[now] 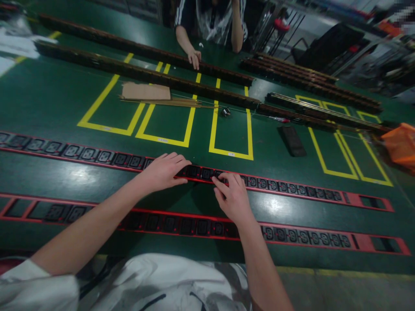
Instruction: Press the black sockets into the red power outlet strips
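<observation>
Two long red strips with rows of black sockets lie across the green table in front of me. My left hand rests on the farther red socket strip, fingers stretched flat over its sockets. My right hand sits just to the right on the same strip, fingers curled and pressing on a black socket at its fingertips. The nearer red socket strip runs under my right wrist, untouched.
Long dark brown strips lie across the far side. A person sits opposite with a hand on one. A cardboard piece, a black phone-like slab, a small metal part and an orange bin are on the table with yellow-taped boxes.
</observation>
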`<state>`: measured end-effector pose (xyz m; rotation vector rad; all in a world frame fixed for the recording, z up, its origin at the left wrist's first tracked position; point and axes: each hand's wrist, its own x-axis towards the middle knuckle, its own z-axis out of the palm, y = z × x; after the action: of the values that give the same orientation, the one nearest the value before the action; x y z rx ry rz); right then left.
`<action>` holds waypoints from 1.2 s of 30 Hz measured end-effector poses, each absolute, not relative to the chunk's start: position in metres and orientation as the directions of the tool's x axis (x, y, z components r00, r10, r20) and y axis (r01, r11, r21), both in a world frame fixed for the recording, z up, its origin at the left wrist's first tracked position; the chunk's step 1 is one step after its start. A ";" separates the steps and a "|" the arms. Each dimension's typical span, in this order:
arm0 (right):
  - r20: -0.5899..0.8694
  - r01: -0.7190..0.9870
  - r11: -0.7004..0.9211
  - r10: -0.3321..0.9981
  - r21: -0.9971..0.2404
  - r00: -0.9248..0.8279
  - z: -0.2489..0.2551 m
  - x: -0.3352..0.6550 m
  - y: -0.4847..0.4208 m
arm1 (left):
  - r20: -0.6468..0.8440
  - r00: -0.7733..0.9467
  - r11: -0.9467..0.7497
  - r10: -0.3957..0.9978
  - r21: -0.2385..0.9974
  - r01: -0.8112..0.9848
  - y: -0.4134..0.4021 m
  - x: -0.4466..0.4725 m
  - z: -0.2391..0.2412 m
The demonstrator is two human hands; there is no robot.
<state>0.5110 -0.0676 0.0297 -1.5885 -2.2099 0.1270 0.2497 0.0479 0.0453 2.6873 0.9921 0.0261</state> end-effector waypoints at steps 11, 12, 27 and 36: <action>0.259 0.896 0.352 0.923 -0.271 -0.285 0.031 0.509 -0.068 | -0.082 0.764 -0.724 0.640 0.267 0.635 0.049 0.249 0.045; 0.254 0.897 0.349 0.925 -0.271 -0.283 0.031 0.509 -0.068 | -0.080 0.765 -0.726 0.639 0.267 0.634 0.049 0.249 0.044; 0.208 0.908 0.317 0.941 -0.272 -0.266 0.033 0.507 -0.066 | -0.063 0.771 -0.732 0.633 0.276 0.623 0.049 0.247 0.041; 0.222 0.910 0.322 0.938 -0.260 -0.268 0.032 0.508 -0.066 | -0.104 0.759 -0.710 0.643 0.292 0.641 0.051 0.248 0.042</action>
<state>0.5075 -0.0659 0.0318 -1.6518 -2.2603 0.1143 0.2481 0.0511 0.0416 2.6457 0.9934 0.0081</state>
